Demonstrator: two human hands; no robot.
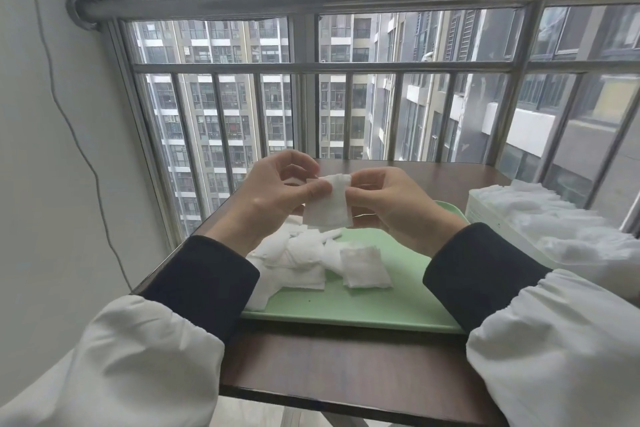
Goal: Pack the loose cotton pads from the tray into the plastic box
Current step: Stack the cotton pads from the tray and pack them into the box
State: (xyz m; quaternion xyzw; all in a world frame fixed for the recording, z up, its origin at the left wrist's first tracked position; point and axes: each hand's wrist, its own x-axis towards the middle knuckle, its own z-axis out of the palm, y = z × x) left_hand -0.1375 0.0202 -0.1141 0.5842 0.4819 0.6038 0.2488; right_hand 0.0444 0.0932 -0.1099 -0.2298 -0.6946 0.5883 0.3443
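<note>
You are holding both hands up in front of you, close together, with your arms coming in from the lower left and lower right and pointing toward each other. Your left hand (277, 191) is pinching the upper left edge of one cotton pad (327, 206) between the thumb and the curled fingers, and your right hand (391, 201) is pinching its upper right edge, so the pad is hanging between the two hands. Dark cuffs (204, 281) are covering both wrists, and white sleeves (138, 357) are covering the arms behind them.
</note>
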